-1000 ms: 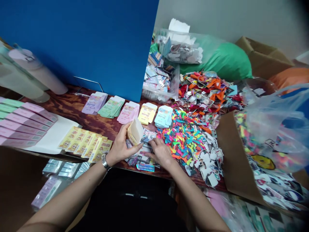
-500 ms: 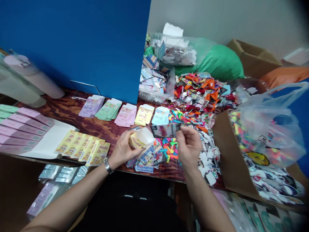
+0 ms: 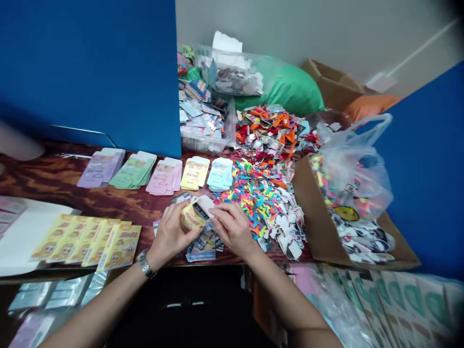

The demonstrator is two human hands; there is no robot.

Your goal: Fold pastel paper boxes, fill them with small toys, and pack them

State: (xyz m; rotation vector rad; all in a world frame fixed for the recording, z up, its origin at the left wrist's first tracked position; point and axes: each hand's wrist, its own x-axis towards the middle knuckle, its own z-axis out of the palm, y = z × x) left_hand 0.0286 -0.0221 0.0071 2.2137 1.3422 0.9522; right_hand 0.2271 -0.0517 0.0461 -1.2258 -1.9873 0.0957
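Observation:
My left hand (image 3: pixel 170 235) grips a small yellow carton (image 3: pixel 189 217) with its end flap open, held just above the table's front edge. My right hand (image 3: pixel 232 227) meets it from the right, fingers pinched on a small dark packet (image 3: pixel 200 210) that sits partly in the carton's open end. Under both hands lie a few loose printed sachets (image 3: pixel 200 250). A watch is on my left wrist.
Flat cartons lie in pastel stacks (image 3: pixel 163 174) along the blue divider (image 3: pixel 90 72); yellow ones (image 3: pixel 87 239) fan out at left. Colourful small parts (image 3: pixel 253 193) pile at right, beside a cardboard tray (image 3: pixel 311 217) and a plastic bag (image 3: pixel 348 169). The wooden table (image 3: pixel 43 176) edge is near.
My right hand lifted a dark packet from the table, then brought it left and down to the carton's open end. The view has swung to the right.

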